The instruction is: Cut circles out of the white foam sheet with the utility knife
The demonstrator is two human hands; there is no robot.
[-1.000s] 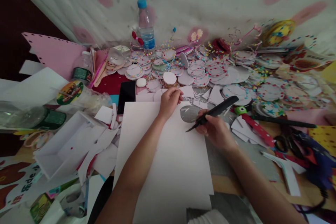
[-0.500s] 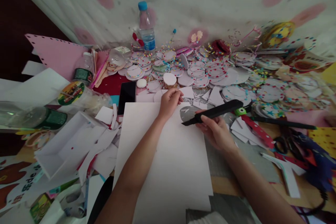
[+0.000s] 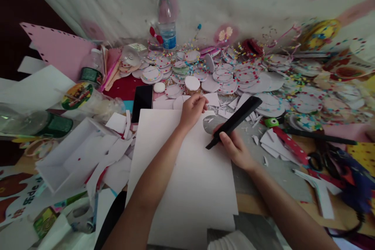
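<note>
A large white sheet of card (image 3: pixel 187 195) lies in front of me, with a rounded cut-out near its upper right corner where the grey mat shows through. My left hand (image 3: pixel 193 110) rests by the sheet's top edge, left of the cut-out. Its fingers are curled in, and no object shows in them. My right hand (image 3: pixel 236 150) grips a black utility knife (image 3: pixel 234 123) at the right edge of the sheet. The knife slants, its tip pointing down and left over the card just below the cut-out; I cannot tell whether it touches.
Paper scraps and several white discs (image 3: pixel 211 84) with coloured dots crowd the back. A phone (image 3: pixel 142 103) and an open white box (image 3: pixel 76 156) are to the left. Scissors (image 3: pixel 322 162) and a glue gun (image 3: pixel 356 187) lie right. A water bottle (image 3: pixel 167 23) stands behind.
My right hand has turned the knife steeper, and its tip has moved slightly right and down over the card. My left hand stays near the sheet's top edge. The view has shifted a little.
</note>
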